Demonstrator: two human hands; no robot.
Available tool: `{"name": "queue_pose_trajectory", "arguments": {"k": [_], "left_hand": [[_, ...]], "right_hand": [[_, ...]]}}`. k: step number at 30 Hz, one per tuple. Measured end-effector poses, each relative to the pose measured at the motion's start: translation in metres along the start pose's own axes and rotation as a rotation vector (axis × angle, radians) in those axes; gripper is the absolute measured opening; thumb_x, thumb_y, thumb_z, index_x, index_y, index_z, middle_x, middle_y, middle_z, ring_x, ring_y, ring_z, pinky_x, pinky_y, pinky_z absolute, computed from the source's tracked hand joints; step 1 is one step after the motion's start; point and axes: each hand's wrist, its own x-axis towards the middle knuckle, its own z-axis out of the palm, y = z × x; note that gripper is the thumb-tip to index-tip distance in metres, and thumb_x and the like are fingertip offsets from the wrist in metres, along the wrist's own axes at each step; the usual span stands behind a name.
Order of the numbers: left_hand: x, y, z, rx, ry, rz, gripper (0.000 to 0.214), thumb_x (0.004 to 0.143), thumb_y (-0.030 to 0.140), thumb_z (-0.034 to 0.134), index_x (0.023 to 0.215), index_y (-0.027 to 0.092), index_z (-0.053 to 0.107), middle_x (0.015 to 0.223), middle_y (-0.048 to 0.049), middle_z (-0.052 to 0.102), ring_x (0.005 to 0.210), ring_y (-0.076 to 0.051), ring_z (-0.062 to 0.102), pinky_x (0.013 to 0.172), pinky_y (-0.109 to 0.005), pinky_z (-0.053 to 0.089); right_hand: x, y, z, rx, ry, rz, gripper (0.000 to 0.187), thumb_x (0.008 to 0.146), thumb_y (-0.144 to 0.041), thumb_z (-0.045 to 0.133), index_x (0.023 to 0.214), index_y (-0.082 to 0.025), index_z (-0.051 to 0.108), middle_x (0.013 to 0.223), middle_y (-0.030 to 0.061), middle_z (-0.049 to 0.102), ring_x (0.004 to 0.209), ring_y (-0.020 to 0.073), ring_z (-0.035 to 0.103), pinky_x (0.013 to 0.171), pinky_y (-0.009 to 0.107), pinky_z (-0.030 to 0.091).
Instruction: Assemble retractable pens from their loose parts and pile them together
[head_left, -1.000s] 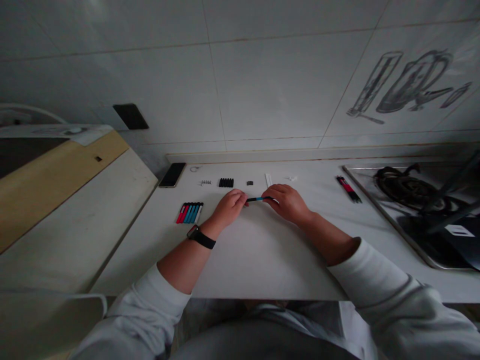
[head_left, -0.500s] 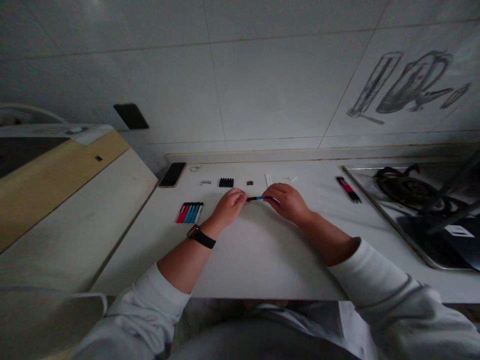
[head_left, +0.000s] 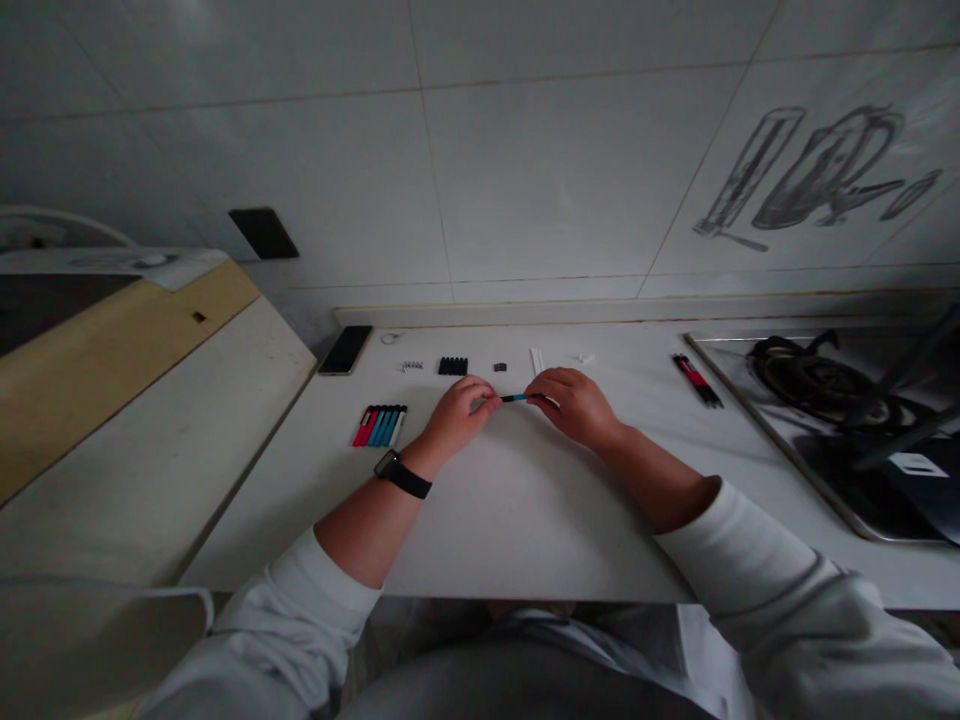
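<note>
head: pen (head_left: 514, 398) held btwn l hand (head_left: 459, 412), r hand (head_left: 576, 404) fingers

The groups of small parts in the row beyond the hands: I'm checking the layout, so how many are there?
5, left to right: silvery pieces, black pieces, small dark pieces, white sticks and tiny white parts. The right hand may hide more.

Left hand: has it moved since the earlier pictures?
Yes, slightly: the left hand has shifted at its fingertips toward the right, judged against the small dark pieces on the counter.
</note>
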Motion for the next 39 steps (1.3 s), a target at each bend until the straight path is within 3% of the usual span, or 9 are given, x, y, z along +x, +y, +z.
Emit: {"name": "queue_pose_trajectory", "arguments": {"k": [5,11,19,29,36,39], "left_hand": [[0.0003,-0.0017,0.0017,-0.017,-0.071,0.005,0.022,0.101,0.026,0.056,0.09,0.02,0.074,0.102,-0.0062,0.068,0.1,-0.02,0.064,0.096,-0.039,0.052],[0.0009,0.0031,-0.0018,0.025,-0.005,0.03,0.004,0.092,0.021,0.07,0.091,0.02,0.074,0.101,-0.0054,0.069,0.1,-0.021,0.064,0.095,-0.039,0.052],[0.0012,0.0066,-0.0047,0.078,0.045,0.05,0.002,0.089,0.02,0.075,0.088,0.019,0.073,0.1,-0.0052,0.069,0.098,-0.02,0.065,0.092,-0.038,0.052],[0.0001,0.0033,-0.0009,0.039,-0.021,0.025,0.005,0.092,0.021,0.07,0.094,0.02,0.075,0.102,-0.0058,0.07,0.101,-0.022,0.066,0.096,-0.04,0.052],[0.0001,0.0074,-0.0037,0.058,0.002,0.037,0.005,0.092,0.024,0.072,0.09,0.02,0.075,0.099,-0.0053,0.07,0.097,-0.021,0.066,0.092,-0.039,0.053],[0.0002,0.0049,-0.003,0.021,0.035,0.018,0.01,0.094,0.027,0.07,0.091,0.02,0.075,0.098,-0.0056,0.071,0.095,-0.02,0.066,0.091,-0.038,0.053]], "right_hand": [[-0.0004,-0.0022,-0.0006,-0.016,-0.003,-0.03,0.02,0.103,-0.028,0.055,0.102,-0.021,0.073,0.1,0.0093,0.075,0.091,0.0223,0.067,0.085,0.036,0.047],[0.0013,-0.0039,-0.0015,-0.004,-0.012,0.01,0.016,0.102,-0.025,0.059,0.101,-0.02,0.074,0.096,0.0079,0.076,0.088,0.0211,0.069,0.083,0.033,0.047],[0.0016,-0.0029,0.0022,0.008,0.023,0.034,0.012,0.099,-0.024,0.062,0.098,-0.021,0.074,0.092,0.0052,0.077,0.084,0.0206,0.07,0.08,0.033,0.048],[0.0017,-0.0086,-0.0004,-0.028,0.029,-0.032,0.015,0.1,-0.022,0.059,0.097,-0.021,0.074,0.097,0.0074,0.077,0.088,0.022,0.069,0.083,0.036,0.048],[0.0004,-0.0077,0.0004,0.086,0.011,0.099,0.014,0.098,-0.024,0.061,0.104,-0.023,0.074,0.098,0.0073,0.076,0.089,0.0224,0.07,0.083,0.036,0.052],[0.0008,-0.0025,0.0034,0.266,0.11,0.255,0.023,0.091,-0.031,0.071,0.114,-0.024,0.071,0.107,0.0084,0.074,0.093,0.0235,0.07,0.086,0.039,0.055]]}}
